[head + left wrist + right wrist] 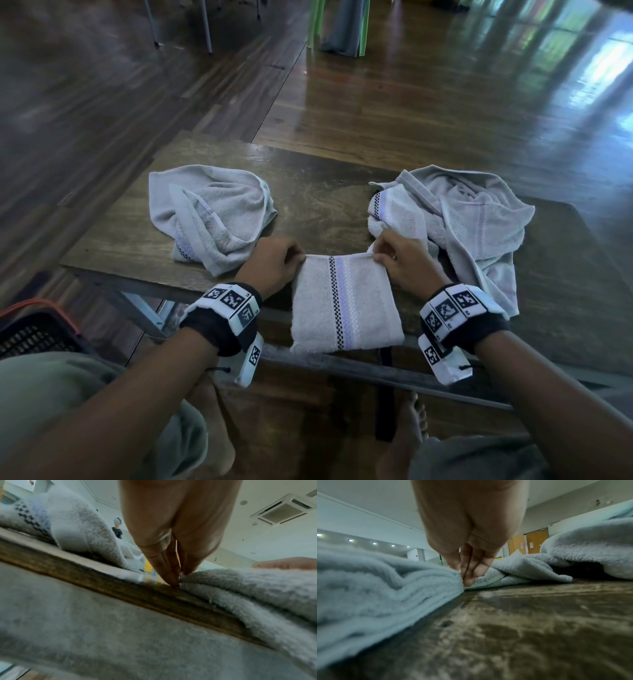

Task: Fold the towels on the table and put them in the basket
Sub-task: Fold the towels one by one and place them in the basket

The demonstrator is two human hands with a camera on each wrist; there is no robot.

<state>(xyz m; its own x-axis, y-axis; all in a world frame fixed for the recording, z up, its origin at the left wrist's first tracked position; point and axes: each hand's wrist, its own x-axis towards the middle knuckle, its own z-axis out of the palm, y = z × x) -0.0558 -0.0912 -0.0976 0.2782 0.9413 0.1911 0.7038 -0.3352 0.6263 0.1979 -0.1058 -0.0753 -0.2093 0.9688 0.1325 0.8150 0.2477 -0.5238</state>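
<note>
Clearly the dark wooden table [325, 192] holds 2 crumpled grey towels [212, 212]; the folded striped grey towel [346, 305] overhangs its near edge, so it may slide off. Left hand [274, 260] and right hand [404, 263] each pinch a far corner.

On the table [318, 192] the folded towel [346, 305] lies at the near edge and hangs partly over it, between the left hand [274, 263] and the right hand [407, 263], with one crumpled towel [209, 209] behind-left, another crumpled towel [479, 226] behind-right, and the basket [34, 332] on the floor far left.
</note>
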